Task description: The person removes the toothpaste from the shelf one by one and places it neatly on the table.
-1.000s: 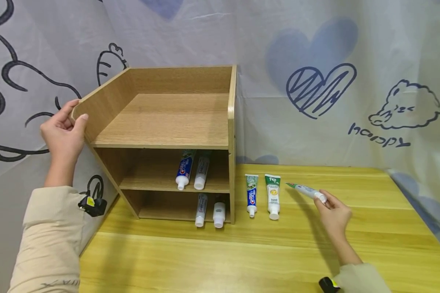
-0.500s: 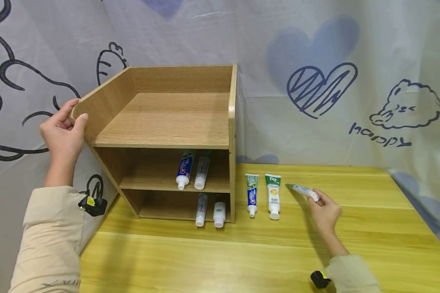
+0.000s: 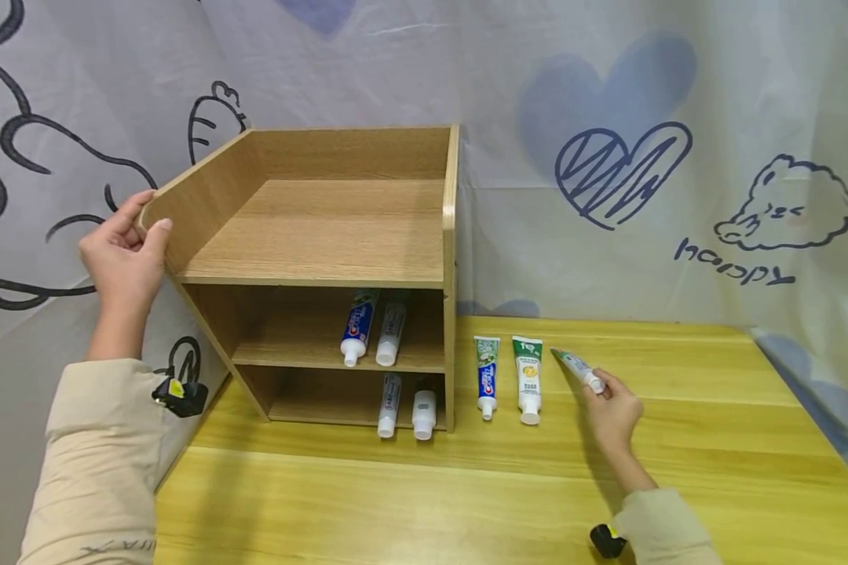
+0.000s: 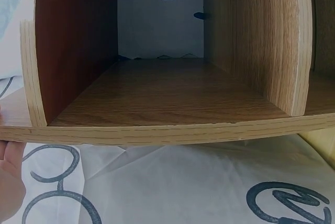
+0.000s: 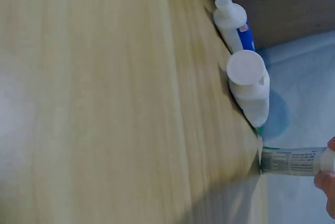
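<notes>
My left hand (image 3: 126, 255) grips the front upper corner of the wooden shelf unit's (image 3: 311, 280) left side panel. In the head view, my right hand (image 3: 613, 410) pinches a white and green toothpaste tube (image 3: 578, 369) by its white cap. The tube slants, its green crimped end low at the table, as the right wrist view also shows. Left of it lie a white toothpaste tube with a green end (image 3: 530, 380) and a blue and green toothpaste tube (image 3: 487, 377), caps toward me. In the left wrist view, fingers (image 4: 9, 156) show under a board edge.
On the middle shelf lie a blue tube (image 3: 356, 326) and a white tube (image 3: 390, 333). Another white tube (image 3: 389, 404) and a white-capped tube (image 3: 424, 412) lie on the bottom shelf. A drawn-on curtain (image 3: 509, 235) hangs behind the yellow wooden table (image 3: 396, 502).
My right hand has moved left and slightly down with its tube, bringing the cap lower and nearer the tubes on the table. The left hand keeps its grip on the shelf unit.
</notes>
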Tool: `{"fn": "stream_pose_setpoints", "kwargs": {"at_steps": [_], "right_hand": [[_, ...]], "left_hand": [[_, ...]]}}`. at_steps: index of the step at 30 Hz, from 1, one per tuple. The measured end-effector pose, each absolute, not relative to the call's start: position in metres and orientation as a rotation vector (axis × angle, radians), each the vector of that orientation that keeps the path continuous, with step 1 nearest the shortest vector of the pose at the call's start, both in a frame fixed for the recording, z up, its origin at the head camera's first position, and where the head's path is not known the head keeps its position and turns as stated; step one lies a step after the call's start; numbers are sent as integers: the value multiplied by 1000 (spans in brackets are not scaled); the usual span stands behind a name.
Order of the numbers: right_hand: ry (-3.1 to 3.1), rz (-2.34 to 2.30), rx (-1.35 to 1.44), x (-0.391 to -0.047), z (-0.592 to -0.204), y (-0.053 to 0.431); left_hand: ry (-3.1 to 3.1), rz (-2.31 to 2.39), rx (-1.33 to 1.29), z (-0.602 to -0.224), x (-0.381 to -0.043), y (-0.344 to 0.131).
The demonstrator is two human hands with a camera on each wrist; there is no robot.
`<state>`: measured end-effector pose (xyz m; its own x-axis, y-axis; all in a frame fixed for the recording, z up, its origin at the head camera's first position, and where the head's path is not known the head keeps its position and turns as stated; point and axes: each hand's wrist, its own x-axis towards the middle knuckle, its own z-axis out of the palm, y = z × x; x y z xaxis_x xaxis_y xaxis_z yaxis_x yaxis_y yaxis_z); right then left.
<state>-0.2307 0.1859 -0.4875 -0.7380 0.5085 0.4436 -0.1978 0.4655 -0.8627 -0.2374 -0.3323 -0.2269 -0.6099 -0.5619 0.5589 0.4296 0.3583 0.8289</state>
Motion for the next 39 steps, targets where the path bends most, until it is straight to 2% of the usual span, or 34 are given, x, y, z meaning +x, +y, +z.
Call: {"fn": "stream_pose_setpoints", "kwargs": {"at_steps": [9,20,39], "right_hand": [[-2258,997,-100,-224,-494,179],[-2492,1034,-205,-220,-503,174],[-2637,993,-161,-218,-512,177]], "left_hand": [[-1725,-1420,118,-227,-238,-332],[-1735,-1441,123,-226,-237,-333],[-1794,-1371,140,-226,-235,-333]]}}
